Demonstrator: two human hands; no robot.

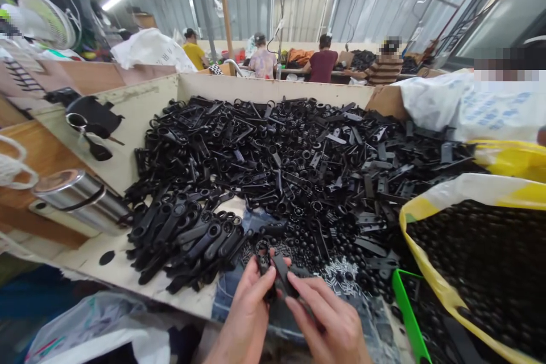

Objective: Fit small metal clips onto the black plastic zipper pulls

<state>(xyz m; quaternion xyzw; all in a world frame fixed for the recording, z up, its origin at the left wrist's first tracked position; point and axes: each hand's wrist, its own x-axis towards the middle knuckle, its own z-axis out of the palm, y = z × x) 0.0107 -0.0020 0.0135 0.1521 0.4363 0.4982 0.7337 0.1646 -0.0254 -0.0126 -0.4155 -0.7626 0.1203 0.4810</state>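
Low at the front edge of the bin, my left hand [250, 298] is closed around a black plastic handle with a ring end [263, 247]. My right hand [330, 315] pinches a flat black strip [281, 271] and holds it against that handle. Fingers hide the lower ends of both pieces. Just beyond the hands lie small black round parts [298, 239] and a heap of short silver pins [341, 274] on a denim cloth [224, 298]. Similar ring-ended handles [183, 233] lie stacked in rows to the left.
A large pile of black plastic parts [256, 148] fills the pale bin. On the left lie a steel flask [77, 190] and scissors [96, 145]. At right, a yellow-edged bag [409, 216] holds black balls beside a green tray [407, 313]. Several people sit at the back.
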